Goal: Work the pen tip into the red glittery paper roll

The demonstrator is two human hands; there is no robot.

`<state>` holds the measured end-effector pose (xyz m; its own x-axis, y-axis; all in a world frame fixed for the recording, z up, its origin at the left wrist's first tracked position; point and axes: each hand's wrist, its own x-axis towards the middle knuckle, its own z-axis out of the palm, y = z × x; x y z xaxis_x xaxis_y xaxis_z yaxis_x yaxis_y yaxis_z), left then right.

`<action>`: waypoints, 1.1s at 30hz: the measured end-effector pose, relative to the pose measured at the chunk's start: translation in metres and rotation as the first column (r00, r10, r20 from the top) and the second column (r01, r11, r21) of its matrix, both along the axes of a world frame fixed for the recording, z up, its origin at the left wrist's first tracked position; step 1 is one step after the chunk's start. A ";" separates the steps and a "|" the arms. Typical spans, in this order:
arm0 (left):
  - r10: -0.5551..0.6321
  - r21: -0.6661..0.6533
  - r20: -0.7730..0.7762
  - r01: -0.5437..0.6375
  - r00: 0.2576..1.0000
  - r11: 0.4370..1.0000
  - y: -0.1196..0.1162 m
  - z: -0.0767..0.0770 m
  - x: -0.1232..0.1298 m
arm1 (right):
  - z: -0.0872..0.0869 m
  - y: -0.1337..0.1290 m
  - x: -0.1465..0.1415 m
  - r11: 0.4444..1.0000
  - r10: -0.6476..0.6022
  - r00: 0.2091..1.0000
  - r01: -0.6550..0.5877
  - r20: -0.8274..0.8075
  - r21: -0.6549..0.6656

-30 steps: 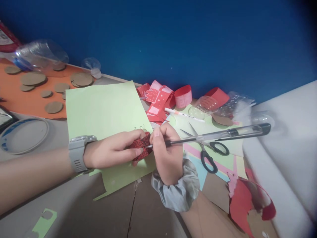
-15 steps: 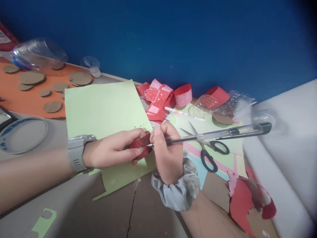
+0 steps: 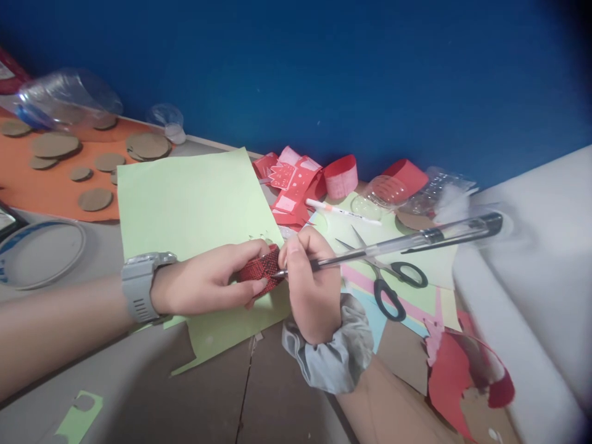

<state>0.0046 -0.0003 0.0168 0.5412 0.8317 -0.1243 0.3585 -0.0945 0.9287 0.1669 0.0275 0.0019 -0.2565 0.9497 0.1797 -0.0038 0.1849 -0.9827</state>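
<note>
My left hand (image 3: pixel 217 277), with a grey watch (image 3: pixel 141 287) on its wrist, pinches a small red piece patterned with black dots (image 3: pixel 259 269); part of it is hidden by my fingers. My right hand (image 3: pixel 308 280) is closed round a clear-barrelled pen (image 3: pixel 393 246), its tip at the right side of the red piece. A grey scrunchie (image 3: pixel 330 348) circles my right wrist. Both hands are over a light green paper sheet (image 3: pixel 189 203). Open scissors (image 3: pixel 382 274) with black handles lie just right of my right hand, partly behind the pen.
Red paper strips (image 3: pixel 296 185) and a white marker (image 3: pixel 342 211) lie by the blue wall. Cardboard discs (image 3: pixel 95 199) rest on orange paper at left, near a plastic bottle (image 3: pixel 69 98) and tape roll (image 3: pixel 41 287). Torn red paper (image 3: pixel 451 376) lies at right.
The far end of the pen has dipped at its middle and risen at its cap end, tilting more steeply. The whole view has shifted slightly; both hands keep their grips.
</note>
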 end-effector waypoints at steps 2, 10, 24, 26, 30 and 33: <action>-0.006 0.002 -0.001 0.006 1.000 1.000 0.000 0.000 0.000 | 0.000 0.000 0.001 1.000 0.008 1.000 -0.008 0.008 0.003; 0.000 -0.005 0.011 0.000 1.000 1.000 0.001 0.001 0.000 | -0.002 -0.002 0.001 1.000 0.025 0.999 -0.025 0.035 0.012; -0.001 -0.017 0.017 0.002 1.000 1.000 0.001 0.000 -0.001 | -0.002 -0.001 0.000 1.000 0.021 0.999 -0.021 0.035 0.009; -0.012 -0.018 0.006 0.012 1.000 1.000 0.001 0.000 -0.001 | -0.002 -0.002 0.001 1.000 0.017 0.999 -0.017 0.039 0.005; -0.019 -0.011 -0.013 0.019 1.000 1.000 0.001 0.002 -0.001 | -0.002 -0.002 0.001 1.000 0.027 0.999 -0.027 0.045 0.010; 0.006 -0.006 0.008 -0.006 1.000 1.000 0.000 0.001 -0.001 | -0.001 -0.001 0.001 1.000 0.023 0.999 -0.023 0.039 -0.004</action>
